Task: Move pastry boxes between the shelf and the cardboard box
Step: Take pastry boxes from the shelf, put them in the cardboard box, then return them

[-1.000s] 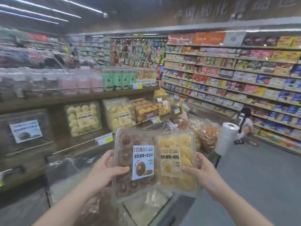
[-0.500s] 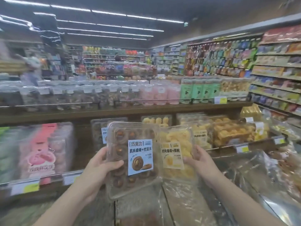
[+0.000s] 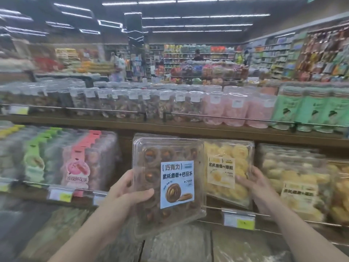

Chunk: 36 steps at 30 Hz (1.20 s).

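Two clear boxes: chocolate pastries point(image 3: 168, 178), yellow pastries point(image 3: 228, 171).

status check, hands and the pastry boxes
Left hand grips chocolate pastry box. Right hand holds yellow pastry box at the shelf. Nothing in the way.

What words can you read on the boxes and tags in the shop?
"巧克力" heads the blue label on the chocolate pastry box in the left hand.
The big line under it is only partly clear.
The yellow label on the yellow pastry box in the right hand: too blurred.
The pink box: blurred.
Shelf price tags: too small.
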Motion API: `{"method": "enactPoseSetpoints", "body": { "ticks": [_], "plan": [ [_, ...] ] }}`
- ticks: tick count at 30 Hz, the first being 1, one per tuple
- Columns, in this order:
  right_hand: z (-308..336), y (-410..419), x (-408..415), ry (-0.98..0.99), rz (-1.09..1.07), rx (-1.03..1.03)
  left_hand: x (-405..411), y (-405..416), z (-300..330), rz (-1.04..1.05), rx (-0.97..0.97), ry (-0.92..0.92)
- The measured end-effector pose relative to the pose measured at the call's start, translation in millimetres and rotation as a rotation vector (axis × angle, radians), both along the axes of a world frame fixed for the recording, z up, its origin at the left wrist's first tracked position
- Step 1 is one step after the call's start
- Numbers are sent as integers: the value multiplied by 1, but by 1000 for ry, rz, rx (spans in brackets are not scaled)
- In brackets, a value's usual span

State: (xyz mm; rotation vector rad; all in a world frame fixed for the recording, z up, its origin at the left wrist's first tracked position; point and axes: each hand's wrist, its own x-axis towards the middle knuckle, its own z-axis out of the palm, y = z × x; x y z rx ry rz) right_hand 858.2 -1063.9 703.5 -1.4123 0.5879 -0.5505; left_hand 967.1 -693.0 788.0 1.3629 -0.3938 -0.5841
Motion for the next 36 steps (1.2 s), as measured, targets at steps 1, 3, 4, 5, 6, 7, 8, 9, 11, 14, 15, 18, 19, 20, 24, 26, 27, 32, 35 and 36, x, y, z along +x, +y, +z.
{"method": "enactPoseSetpoints", "body": {
  "ticks": [1,3,4,5,6,7,8,9,11,14,15,18,19,20,24,26,27,32,35,36],
  "plan": [
    [-7,-7,5,-14,22,27,0,-5,-3,1,-10,-3],
    [-21,-19,15,-15,40,68,-1,-13,-9,3,-23,5],
    [-26,-23,19,-19,40,73,-1,-15,-12,10,-30,15],
    [-32,-29,23,-22,36,61,-1,-17,-14,14,-35,25],
    [-38,-32,26,-20,28,34,0,-18,-15,16,-31,32],
    [-42,-33,29,-5,9,-1,0,-19,-17,14,-24,35],
    [-47,-34,32,22,-13,-43,-1,-19,-18,11,-17,34],
    [-52,-33,33,52,-42,-87,-1,-18,-19,19,-12,37],
    [-60,-30,38,114,-140,-179,0,-15,-21,49,-6,50],
    [-74,-28,43,232,-254,-292,0,-7,-24,80,7,52],
    [-79,-29,45,260,-275,-314,1,-3,-24,101,5,60],
    [-79,-24,50,308,-350,-344,2,5,-22,119,15,71],
    [-77,-22,51,317,-366,-355,1,7,-21,123,17,70],
    [-74,-20,52,330,-383,-360,1,8,-19,129,14,68],
    [-70,-16,54,363,-397,-363,0,13,-17,138,20,73],
    [-66,-16,53,387,-390,-386,-2,14,-16,122,26,84],
    [-64,-16,52,395,-383,-403,-2,15,-15,121,32,89],
    [-52,-9,48,403,-329,-488,-6,14,-9,114,33,66],
    [-40,1,47,405,-290,-593,-2,17,-11,121,27,80],
    [-35,4,49,411,-283,-624,-1,18,-12,114,25,82]
  ]
}}
